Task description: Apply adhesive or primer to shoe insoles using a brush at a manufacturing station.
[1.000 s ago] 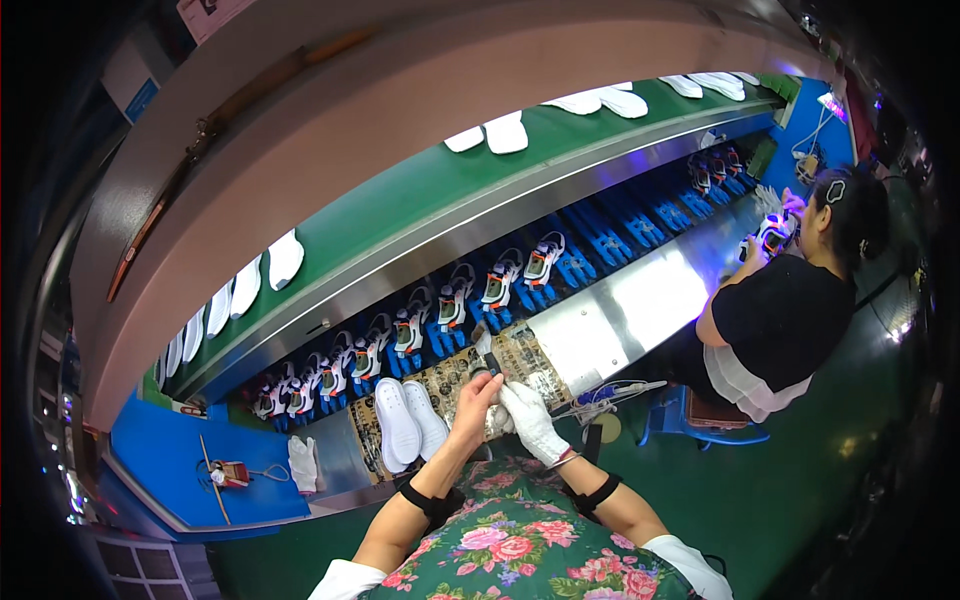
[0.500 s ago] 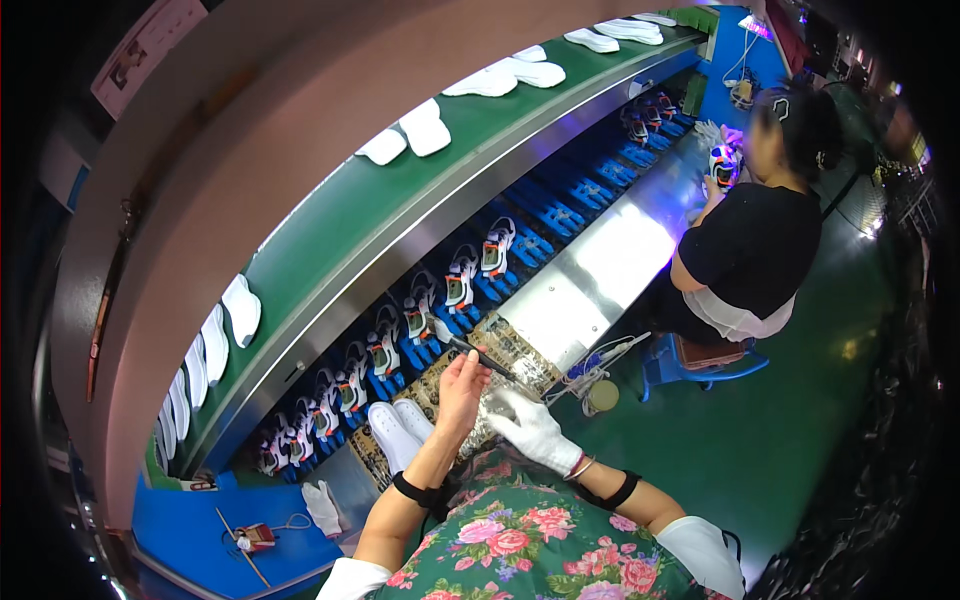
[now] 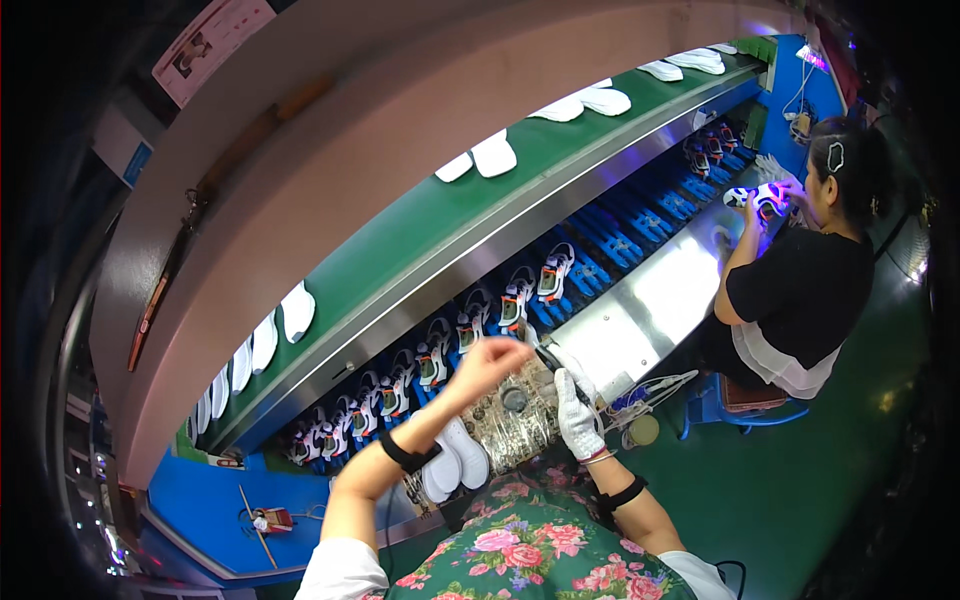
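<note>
My bare left hand (image 3: pixel 492 362), smeared by motion, is closed with bent fingers above a worktop mat. At its fingertips shows a dark stick-like tool (image 3: pixel 547 357), mostly blurred. My right hand (image 3: pixel 579 420), in a white knitted glove, is closed around a white sole-shaped piece (image 3: pixel 574 367) just to the right. The tool's tip lies close to this piece; I cannot tell whether they touch. Under my hands, a small round grey pot (image 3: pixel 514 399) stands on the shiny, stained mat (image 3: pixel 505 435). Two white shoe soles (image 3: pixel 462 453) lie left of the mat, near my apron.
A rack of blue holders carries several white-and-orange shoes (image 3: pixel 517 292) along the bench. Above it runs a green belt (image 3: pixel 400 240) with white soles. At the right, a co-worker (image 3: pixel 800 280) sits handling a shoe (image 3: pixel 765 198) under purple light. Cables (image 3: pixel 655 390) hang beside the metal worktop (image 3: pixel 610 325).
The view has shifted, so the bench sits further right. My gloved hand has turned upright with a white piece in it, and my left hand has swung toward it. The co-worker's shoe has turned sideways.
</note>
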Motion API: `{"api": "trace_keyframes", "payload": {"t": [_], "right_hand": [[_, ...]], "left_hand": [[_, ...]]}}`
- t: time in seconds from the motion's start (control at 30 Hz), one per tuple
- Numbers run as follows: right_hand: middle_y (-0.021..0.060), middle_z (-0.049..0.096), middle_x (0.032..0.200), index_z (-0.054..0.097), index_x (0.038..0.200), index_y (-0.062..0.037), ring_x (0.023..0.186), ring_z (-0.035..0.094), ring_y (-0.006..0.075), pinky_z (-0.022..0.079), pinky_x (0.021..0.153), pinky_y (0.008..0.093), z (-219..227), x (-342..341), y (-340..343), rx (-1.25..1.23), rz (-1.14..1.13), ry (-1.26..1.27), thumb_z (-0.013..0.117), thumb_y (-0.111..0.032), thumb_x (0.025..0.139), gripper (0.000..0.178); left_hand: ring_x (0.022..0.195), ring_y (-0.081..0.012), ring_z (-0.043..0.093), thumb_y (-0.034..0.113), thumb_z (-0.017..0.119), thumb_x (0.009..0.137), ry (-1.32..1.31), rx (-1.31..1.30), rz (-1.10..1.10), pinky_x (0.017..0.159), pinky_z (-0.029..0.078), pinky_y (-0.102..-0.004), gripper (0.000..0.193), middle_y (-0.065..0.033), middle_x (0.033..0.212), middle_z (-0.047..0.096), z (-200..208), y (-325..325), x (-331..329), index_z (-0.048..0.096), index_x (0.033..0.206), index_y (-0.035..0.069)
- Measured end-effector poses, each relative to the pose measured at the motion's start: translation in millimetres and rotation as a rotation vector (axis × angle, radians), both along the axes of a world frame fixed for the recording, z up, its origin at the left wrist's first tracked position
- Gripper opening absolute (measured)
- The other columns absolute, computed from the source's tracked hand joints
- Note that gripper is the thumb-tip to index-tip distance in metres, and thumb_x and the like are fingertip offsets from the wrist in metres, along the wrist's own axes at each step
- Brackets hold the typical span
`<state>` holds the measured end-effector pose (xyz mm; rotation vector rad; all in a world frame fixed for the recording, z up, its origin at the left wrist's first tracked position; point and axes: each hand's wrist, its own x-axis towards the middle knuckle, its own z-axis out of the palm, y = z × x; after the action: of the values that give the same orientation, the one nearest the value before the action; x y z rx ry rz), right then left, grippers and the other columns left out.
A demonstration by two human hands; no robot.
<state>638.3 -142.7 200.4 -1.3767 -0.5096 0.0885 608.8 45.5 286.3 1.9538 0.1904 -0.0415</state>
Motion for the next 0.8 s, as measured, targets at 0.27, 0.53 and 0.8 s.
{"api": "trace_keyframes", "payload": {"t": [0.27,0.53,0.8], "right_hand": [[0.015,0.063,0.127,0.063,0.122,0.0034,0.096,0.071,0.0199,0.059,0.078,0.0289,-22.1,-16.8,8.7,0.269,0.014,0.371,0.048,-0.008,0.104,0.026],[0.0138,0.069,0.114,0.064,0.122,0.0037,0.092,0.071,0.0189,0.057,0.083,0.0307,-29.6,-30.6,-1.5,0.211,0.106,0.466,0.043,-0.021,0.108,0.035],[0.0016,0.071,0.097,0.071,0.113,-0.0018,0.081,0.065,0.0085,0.053,0.074,0.0253,-30.6,-14.1,-4.3,0.053,0.314,0.376,0.064,-0.012,0.098,0.02]], "left_hand": [[0.085,-0.0111,0.062,0.022,0.068,0.092,-0.382,0.438,0.299,0.076,0.051,-0.0275,0.038,-0.0037,0.099,0.068,103.3,143.4,168.2,0.065,0.127,0.008],[0.108,-0.041,0.061,0.04,0.079,0.08,-0.309,1.084,0.412,0.091,0.05,-0.0489,0.044,-0.0274,0.113,0.063,65.3,236.5,217.9,0.066,0.102,0.004],[0.104,-0.0129,0.056,0.025,0.072,0.093,-0.248,0.238,0.414,0.08,0.053,-0.0338,0.021,-0.0012,0.114,0.055,95.1,206.6,78.5,0.056,0.09,0.013]]}}
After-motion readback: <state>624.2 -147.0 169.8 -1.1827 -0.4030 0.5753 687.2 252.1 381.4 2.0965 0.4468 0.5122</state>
